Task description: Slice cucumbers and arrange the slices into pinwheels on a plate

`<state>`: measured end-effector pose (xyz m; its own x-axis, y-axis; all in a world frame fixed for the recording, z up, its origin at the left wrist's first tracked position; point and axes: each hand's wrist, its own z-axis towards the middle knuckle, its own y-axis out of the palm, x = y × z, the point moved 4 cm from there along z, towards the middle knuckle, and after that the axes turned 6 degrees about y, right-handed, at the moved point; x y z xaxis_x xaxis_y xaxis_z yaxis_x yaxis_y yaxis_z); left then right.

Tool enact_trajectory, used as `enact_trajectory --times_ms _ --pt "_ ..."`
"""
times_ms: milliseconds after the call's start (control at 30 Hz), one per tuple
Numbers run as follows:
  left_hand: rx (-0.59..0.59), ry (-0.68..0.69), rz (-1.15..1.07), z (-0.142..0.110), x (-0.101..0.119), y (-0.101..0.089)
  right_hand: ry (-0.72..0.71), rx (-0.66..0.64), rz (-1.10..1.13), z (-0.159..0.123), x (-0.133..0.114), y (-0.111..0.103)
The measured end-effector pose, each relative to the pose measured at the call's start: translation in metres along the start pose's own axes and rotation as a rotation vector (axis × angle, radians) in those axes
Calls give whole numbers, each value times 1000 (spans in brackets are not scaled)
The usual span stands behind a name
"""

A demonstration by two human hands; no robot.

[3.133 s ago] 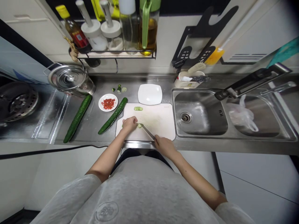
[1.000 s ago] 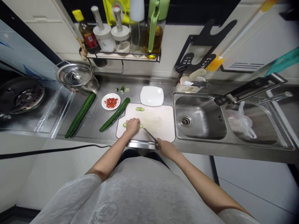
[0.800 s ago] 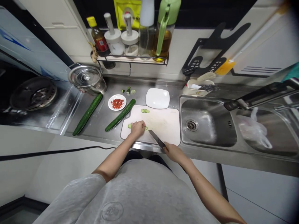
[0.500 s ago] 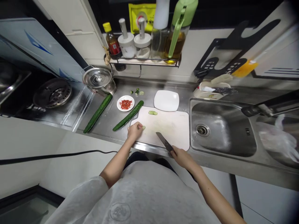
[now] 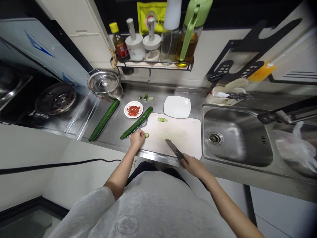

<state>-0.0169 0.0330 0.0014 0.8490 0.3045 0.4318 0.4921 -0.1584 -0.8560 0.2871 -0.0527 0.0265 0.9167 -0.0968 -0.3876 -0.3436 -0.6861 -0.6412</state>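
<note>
My left hand (image 5: 137, 138) is closed at the left edge of the white cutting board (image 5: 183, 132), its fingertips pinching a cucumber slice (image 5: 147, 135). My right hand (image 5: 192, 165) grips a kitchen knife (image 5: 174, 149) near the board's front edge, with the blade lying low over the board and pointing up and left. Several overlapping cucumber slices (image 5: 162, 119) form a short row at the top of the board. One whole cucumber (image 5: 136, 123) rests just left of the board, and another cucumber (image 5: 104, 120) lies farther left.
Behind the board sits a white plate (image 5: 177, 106). A small dish (image 5: 133, 109) holds chopped red pieces, with cucumber ends (image 5: 145, 97) behind it. A lidded steel pot (image 5: 105, 84) stands at the back left. The sink (image 5: 237, 135) is to the right; a spice rack (image 5: 155, 65) hangs above.
My left hand has moved a little to the left with the cucumber slice, toward the board's left edge. The right hand and knife have stayed nearly still.
</note>
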Motion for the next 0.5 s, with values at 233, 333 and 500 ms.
enact_trajectory --times_ms 233,333,500 --pt "77 33 -12 4 4 -5 35 23 -58 -2 2 -1" --pt "98 92 -42 11 21 -2 94 76 -64 -3 7 -6" --pt "71 206 -81 26 68 17 179 144 -79 -4 17 -14"
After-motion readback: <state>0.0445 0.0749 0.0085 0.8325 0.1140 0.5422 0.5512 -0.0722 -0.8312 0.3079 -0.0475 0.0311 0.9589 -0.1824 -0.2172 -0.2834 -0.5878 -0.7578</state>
